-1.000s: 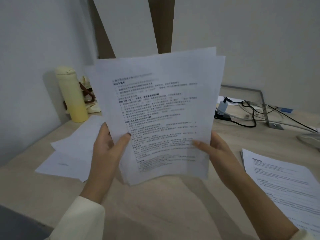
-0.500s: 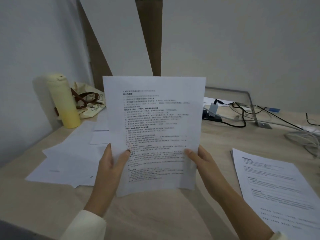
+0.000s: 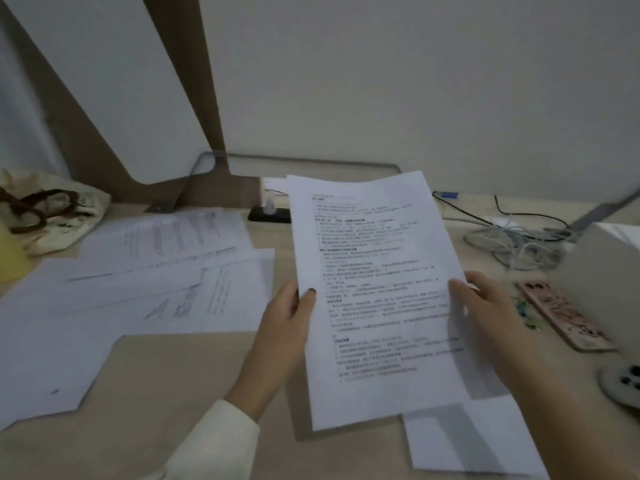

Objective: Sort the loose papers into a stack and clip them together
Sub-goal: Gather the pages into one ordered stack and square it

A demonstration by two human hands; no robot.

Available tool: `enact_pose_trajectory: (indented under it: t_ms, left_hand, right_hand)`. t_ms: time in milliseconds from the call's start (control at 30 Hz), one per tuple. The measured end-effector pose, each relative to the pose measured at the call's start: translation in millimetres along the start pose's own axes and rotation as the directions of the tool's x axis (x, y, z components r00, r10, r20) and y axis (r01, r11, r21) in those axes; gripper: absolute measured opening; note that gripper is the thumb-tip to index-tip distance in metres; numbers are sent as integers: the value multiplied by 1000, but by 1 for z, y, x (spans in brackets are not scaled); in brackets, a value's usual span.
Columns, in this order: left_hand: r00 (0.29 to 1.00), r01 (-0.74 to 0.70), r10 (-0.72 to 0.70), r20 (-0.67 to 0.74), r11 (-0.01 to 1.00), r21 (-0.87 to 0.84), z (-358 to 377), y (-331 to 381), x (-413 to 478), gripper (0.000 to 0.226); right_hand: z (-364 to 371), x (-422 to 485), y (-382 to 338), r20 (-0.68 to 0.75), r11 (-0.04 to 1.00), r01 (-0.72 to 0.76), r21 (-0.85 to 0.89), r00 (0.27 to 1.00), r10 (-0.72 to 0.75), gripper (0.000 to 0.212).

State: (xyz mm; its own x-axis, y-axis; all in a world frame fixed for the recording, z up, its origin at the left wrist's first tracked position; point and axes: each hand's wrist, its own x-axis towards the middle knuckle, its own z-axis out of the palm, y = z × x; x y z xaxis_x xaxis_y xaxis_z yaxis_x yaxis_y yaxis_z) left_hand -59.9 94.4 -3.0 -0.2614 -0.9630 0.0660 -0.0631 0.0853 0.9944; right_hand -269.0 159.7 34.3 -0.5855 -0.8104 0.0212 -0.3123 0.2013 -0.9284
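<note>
Currently, principal item: held stack (image 3: 377,306) of printed sheets, edges squared, carried low and leaning back over the right half of the desk (image 3: 180,393). Whether its bottom edge touches the surface cannot be told. A second ago these sheets were fanned and upright; half a second ago they were squared but still upright. They now sit lower and further right. No clip is on them.

- Left hand (image 3: 282,327): pinches the stack's left edge, thumb on the printed face, fingers hidden behind.
- Right hand (image 3: 485,306): holds the right edge, thumb laid on the front. The other fingers are not clearly seen.
- Single sheet (image 3: 467,445): flat on the desk, partly covered by the stack. Judgement: the stack is coming down onto this sheet or beside it, probably to take it in.
- Loose papers (image 3: 162,271): several, overlapping and askew, left of the stack and ungathered. Sorting is therefore part done and clipping not begun.
- Small coloured pieces (image 3: 524,311): just right of the right hand, too blurred to name, possibly clips.
- Pink patterned case (image 3: 561,315) and white box (image 3: 606,271): further right.
- Power strip (image 3: 270,214) and cables (image 3: 519,244): along the back of the desk.
- Cloth bag (image 3: 52,209): far left.
</note>
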Motion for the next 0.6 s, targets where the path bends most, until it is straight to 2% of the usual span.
enact_pose_trajectory:
  t_ms: [167, 233, 300, 400, 600]
  left_hand:
    - [970, 112, -124, 210, 991, 67, 72, -27, 15, 33]
    - [958, 113, -153, 244, 979, 167, 91, -42, 18, 35]
    - [956, 88, -182, 231, 926, 367, 104, -54, 21, 35]
    - [968, 16, -173, 183, 768, 640, 111, -65, 22, 34]
    - [978, -66, -105, 178, 659, 749, 116, -68, 24, 32]
  right_hand:
    - [-62, 11, 53, -133, 982, -167, -92, 979, 154, 19]
    - [-77, 17, 71, -156, 968, -226, -112, 966, 207, 19]
    - [-85, 24, 89, -158, 949, -279, -149, 954, 256, 19]
    - [-87, 27, 111, -124, 914, -337, -224, 941, 316, 19]
    - [-85, 27, 122, -115, 886, -343, -311, 939, 323, 16]
